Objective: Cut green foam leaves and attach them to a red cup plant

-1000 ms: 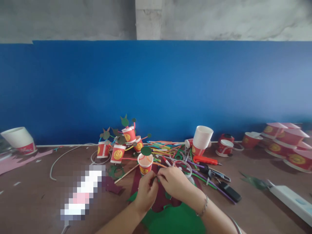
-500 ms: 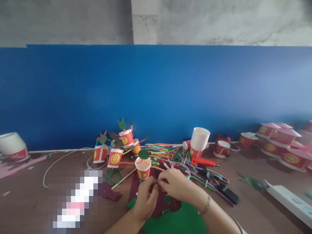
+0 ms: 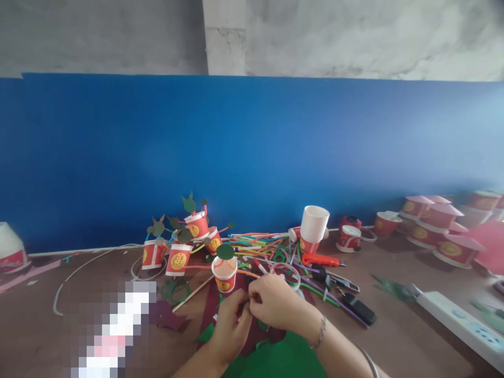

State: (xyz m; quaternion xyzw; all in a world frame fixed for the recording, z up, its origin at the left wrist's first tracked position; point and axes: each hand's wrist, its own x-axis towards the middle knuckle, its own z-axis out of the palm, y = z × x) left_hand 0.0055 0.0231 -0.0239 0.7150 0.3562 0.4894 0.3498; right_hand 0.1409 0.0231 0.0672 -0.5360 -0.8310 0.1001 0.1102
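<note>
My left hand (image 3: 232, 323) and my right hand (image 3: 271, 300) meet at the centre front, fingertips pinched together on something small and dark that I cannot make out. Just behind them stands a red and white paper cup (image 3: 224, 274) with a dark green paper disc (image 3: 225, 252) above it and orange strips out to its sides. Beneath the hands lie dark red paper (image 3: 252, 341) and a green sheet (image 3: 279, 359).
Several decorated cups (image 3: 178, 258) stand at the back left. Coloured strips (image 3: 255, 242), a stack of white cups (image 3: 315, 226), an orange cutter (image 3: 323, 260) and keys (image 3: 359, 308) lie behind and right. Farther right are a power strip (image 3: 460, 323) and pink-topped cups (image 3: 459, 250).
The whole view has shifted slightly, so things on the table appear farther left and more shows at the right. Both hands remain together, with fingers slightly changed in pose.
</note>
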